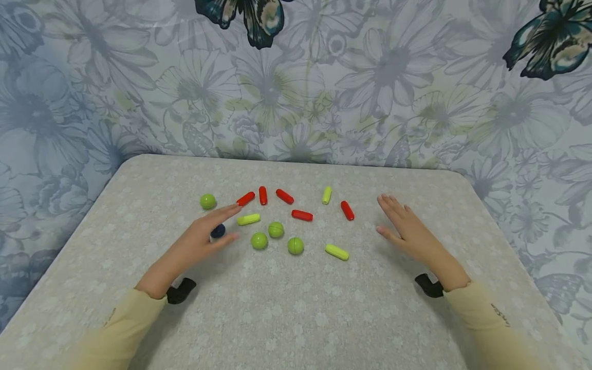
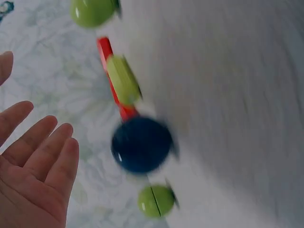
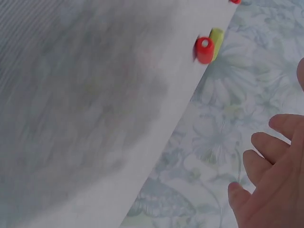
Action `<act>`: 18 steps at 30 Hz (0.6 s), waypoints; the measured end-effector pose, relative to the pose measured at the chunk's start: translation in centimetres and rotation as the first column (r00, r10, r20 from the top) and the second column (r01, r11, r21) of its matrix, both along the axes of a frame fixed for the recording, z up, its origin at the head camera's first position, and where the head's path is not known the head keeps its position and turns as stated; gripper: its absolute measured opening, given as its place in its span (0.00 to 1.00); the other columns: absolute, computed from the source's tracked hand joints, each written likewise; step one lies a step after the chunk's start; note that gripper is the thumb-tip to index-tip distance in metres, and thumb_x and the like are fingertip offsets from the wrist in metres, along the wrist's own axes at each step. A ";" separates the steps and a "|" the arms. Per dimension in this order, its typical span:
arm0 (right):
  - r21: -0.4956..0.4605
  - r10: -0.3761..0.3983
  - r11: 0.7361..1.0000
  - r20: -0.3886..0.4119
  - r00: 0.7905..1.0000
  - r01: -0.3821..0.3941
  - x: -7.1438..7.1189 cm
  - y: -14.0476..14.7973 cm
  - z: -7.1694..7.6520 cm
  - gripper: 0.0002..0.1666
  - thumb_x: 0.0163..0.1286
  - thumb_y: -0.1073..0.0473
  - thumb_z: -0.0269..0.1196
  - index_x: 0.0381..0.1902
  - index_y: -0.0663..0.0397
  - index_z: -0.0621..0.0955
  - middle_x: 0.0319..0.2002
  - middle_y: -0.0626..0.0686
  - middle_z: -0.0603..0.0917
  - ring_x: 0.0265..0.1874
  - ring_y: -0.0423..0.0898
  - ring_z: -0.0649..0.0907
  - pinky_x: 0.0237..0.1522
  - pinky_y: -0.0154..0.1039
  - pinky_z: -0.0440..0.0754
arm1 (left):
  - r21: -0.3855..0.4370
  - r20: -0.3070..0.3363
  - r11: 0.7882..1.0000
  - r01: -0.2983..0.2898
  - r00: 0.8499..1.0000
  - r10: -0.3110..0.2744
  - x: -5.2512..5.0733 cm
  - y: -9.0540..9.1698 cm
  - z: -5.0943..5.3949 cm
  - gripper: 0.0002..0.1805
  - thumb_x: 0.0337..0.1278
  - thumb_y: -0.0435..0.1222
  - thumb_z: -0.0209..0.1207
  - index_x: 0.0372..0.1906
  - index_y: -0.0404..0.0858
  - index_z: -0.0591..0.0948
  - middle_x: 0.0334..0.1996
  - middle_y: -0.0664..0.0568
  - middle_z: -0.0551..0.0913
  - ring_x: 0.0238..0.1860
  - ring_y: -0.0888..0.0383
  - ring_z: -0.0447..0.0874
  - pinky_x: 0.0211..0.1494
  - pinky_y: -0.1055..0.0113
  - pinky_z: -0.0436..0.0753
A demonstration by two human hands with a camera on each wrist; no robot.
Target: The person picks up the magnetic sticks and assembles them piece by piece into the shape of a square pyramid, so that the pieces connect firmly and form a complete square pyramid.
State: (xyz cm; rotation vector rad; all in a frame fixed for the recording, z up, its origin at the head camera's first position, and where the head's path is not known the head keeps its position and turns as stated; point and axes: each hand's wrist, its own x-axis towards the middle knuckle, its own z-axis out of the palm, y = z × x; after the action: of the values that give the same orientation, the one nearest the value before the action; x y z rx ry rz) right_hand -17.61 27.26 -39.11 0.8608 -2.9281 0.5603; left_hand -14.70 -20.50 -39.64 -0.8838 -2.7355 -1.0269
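Observation:
My left hand [image 1: 196,241] is held over the table's left side, fingers extended and thumb apart, with nothing in its grasp. Just beyond it, partly hidden by the hand, lies a dark blue ball [image 1: 218,231]; the left wrist view shows this ball [image 2: 142,145] apart from the fingers. My right hand [image 1: 413,231], also with fingers extended and nothing held, hovers at the right. Nearest to it is a red cylindrical piece [image 1: 347,210], whose end has a hole in the right wrist view. Several green balls [image 1: 259,240] and three yellow-green cylinders [image 1: 336,252] lie between the hands.
Several more red cylinders [image 1: 302,215] are scattered toward the back of the light patterned table [image 1: 296,318]. A flower-patterned wall [image 1: 296,103] with butterfly figures [image 1: 552,41] rises behind the table's far edge. Dark straps [image 1: 182,291] are on the wrists.

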 end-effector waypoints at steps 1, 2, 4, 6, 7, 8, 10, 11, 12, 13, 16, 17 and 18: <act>-0.016 0.003 1.000 0.012 1.000 -0.003 0.0 -0.5 0.0 0.41 0.72 0.47 0.53 0.74 0.56 0.49 0.72 0.60 0.49 0.70 0.55 0.48 0.65 0.57 0.43 | 0.030 -0.001 0.999 0.021 1.000 -0.021 0.1 0.7 -0.1 0.33 0.58 0.38 0.62 0.68 0.40 0.66 0.65 0.44 0.65 0.64 0.46 0.62 0.60 0.47 0.66; -0.032 0.007 0.999 0.021 1.000 -0.006 0.0 -1.0 -0.1 0.41 0.72 0.47 0.53 0.73 0.56 0.50 0.72 0.60 0.50 0.70 0.55 0.49 0.65 0.57 0.45 | 0.054 -0.004 0.998 0.042 0.999 -0.042 0.3 1.4 -0.2 0.32 0.58 0.36 0.63 0.67 0.39 0.67 0.64 0.44 0.67 0.64 0.48 0.63 0.60 0.49 0.66; -0.066 0.017 0.998 0.038 0.999 -0.015 -0.2 -1.9 -0.3 0.39 0.72 0.47 0.53 0.73 0.57 0.53 0.71 0.59 0.52 0.69 0.55 0.53 0.64 0.56 0.51 | 0.085 -0.024 0.993 0.087 0.996 -0.085 0.7 2.8 -0.2 0.31 0.56 0.34 0.64 0.65 0.37 0.69 0.62 0.45 0.70 0.62 0.49 0.65 0.59 0.51 0.68; -0.116 0.034 0.993 0.056 0.998 -0.028 -0.4 -2.8 -0.6 0.37 0.72 0.49 0.54 0.72 0.57 0.57 0.71 0.58 0.55 0.68 0.55 0.56 0.63 0.56 0.55 | 0.101 -0.026 0.986 0.130 0.991 -0.128 1.1 4.4 -0.3 0.29 0.56 0.34 0.64 0.64 0.35 0.71 0.61 0.46 0.71 0.62 0.51 0.67 0.59 0.53 0.69; -0.144 0.042 0.989 0.062 0.997 -0.033 -0.6 -3.2 -0.8 0.36 0.72 0.50 0.55 0.71 0.57 0.58 0.70 0.57 0.56 0.67 0.55 0.58 0.63 0.56 0.57 | 0.107 -0.020 0.982 0.153 0.988 -0.152 1.3 5.2 -0.3 0.29 0.56 0.33 0.64 0.63 0.35 0.71 0.61 0.47 0.71 0.62 0.51 0.67 0.59 0.54 0.69; -0.165 0.051 0.985 0.057 0.997 -0.041 -0.8 -3.5 -1.0 0.35 0.71 0.52 0.56 0.71 0.58 0.60 0.69 0.57 0.58 0.66 0.55 0.59 0.62 0.55 0.59 | 0.111 -0.011 0.978 0.175 0.985 -0.175 1.4 6.0 -0.3 0.28 0.56 0.34 0.63 0.63 0.35 0.71 0.61 0.47 0.72 0.62 0.52 0.67 0.59 0.55 0.69; -0.214 0.066 0.975 0.052 0.996 -0.053 -1.4 -4.1 -1.5 0.33 0.70 0.55 0.58 0.69 0.59 0.63 0.68 0.58 0.61 0.65 0.56 0.62 0.61 0.54 0.61 | 0.114 0.013 0.970 0.215 0.976 -0.218 1.6 7.6 -0.3 0.28 0.58 0.34 0.63 0.63 0.34 0.71 0.61 0.48 0.72 0.61 0.53 0.67 0.60 0.57 0.69; -0.240 0.068 0.969 0.055 0.996 -0.053 -1.6 -4.4 -1.7 0.33 0.69 0.57 0.59 0.68 0.60 0.64 0.67 0.58 0.62 0.65 0.55 0.62 0.61 0.54 0.61 | 0.117 0.031 0.966 0.232 0.971 -0.237 1.7 8.3 -0.3 0.28 0.58 0.34 0.62 0.63 0.35 0.71 0.61 0.49 0.71 0.62 0.54 0.67 0.60 0.58 0.68; -0.263 0.065 0.964 0.061 0.996 -0.047 -1.9 -4.6 -1.9 0.32 0.69 0.58 0.59 0.68 0.60 0.65 0.67 0.58 0.63 0.65 0.55 0.63 0.61 0.53 0.62 | 0.118 0.046 0.963 0.244 0.967 -0.251 1.7 9.1 -0.3 0.28 0.58 0.34 0.62 0.63 0.35 0.71 0.61 0.50 0.72 0.62 0.55 0.67 0.60 0.59 0.68; -0.281 0.058 0.959 0.068 0.996 -0.037 -2.2 -4.8 -2.1 0.32 0.69 0.59 0.60 0.67 0.61 0.65 0.66 0.58 0.64 0.64 0.55 0.63 0.61 0.53 0.62 | 0.110 0.058 0.961 0.254 0.964 -0.261 1.7 9.9 -0.4 0.28 0.58 0.34 0.62 0.64 0.36 0.70 0.61 0.50 0.71 0.62 0.56 0.67 0.61 0.59 0.68; -0.337 0.024 0.941 0.108 0.994 0.014 -2.8 -5.1 -2.5 0.31 0.69 0.59 0.60 0.67 0.59 0.67 0.66 0.57 0.66 0.64 0.54 0.64 0.61 0.53 0.62 | 0.083 0.100 0.960 0.267 0.956 -0.274 1.6 12.7 -0.6 0.29 0.59 0.34 0.62 0.65 0.36 0.69 0.62 0.50 0.70 0.62 0.57 0.66 0.61 0.61 0.67; -0.353 0.014 0.935 0.122 0.992 0.030 -2.9 -5.2 -2.7 0.30 0.69 0.59 0.60 0.67 0.58 0.67 0.65 0.56 0.66 0.64 0.53 0.64 0.61 0.53 0.62 | 0.069 0.118 0.962 0.264 0.955 -0.271 1.6 13.8 -0.6 0.29 0.59 0.35 0.62 0.65 0.36 0.69 0.62 0.50 0.70 0.62 0.57 0.66 0.62 0.62 0.66; -0.369 0.009 0.929 0.133 0.991 0.041 -3.1 -5.2 -2.8 0.30 0.69 0.59 0.60 0.66 0.59 0.67 0.65 0.56 0.66 0.64 0.53 0.64 0.61 0.53 0.62 | 0.047 0.131 0.964 0.262 0.955 -0.266 1.5 14.8 -0.7 0.30 0.59 0.35 0.62 0.66 0.37 0.68 0.63 0.50 0.69 0.63 0.56 0.65 0.62 0.62 0.66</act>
State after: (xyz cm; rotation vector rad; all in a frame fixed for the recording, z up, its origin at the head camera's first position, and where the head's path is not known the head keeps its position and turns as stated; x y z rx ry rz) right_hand -20.70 22.07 -41.91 0.7751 -2.7901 1.1653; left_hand -13.21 -5.67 -40.32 -1.2454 -2.7557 -1.2106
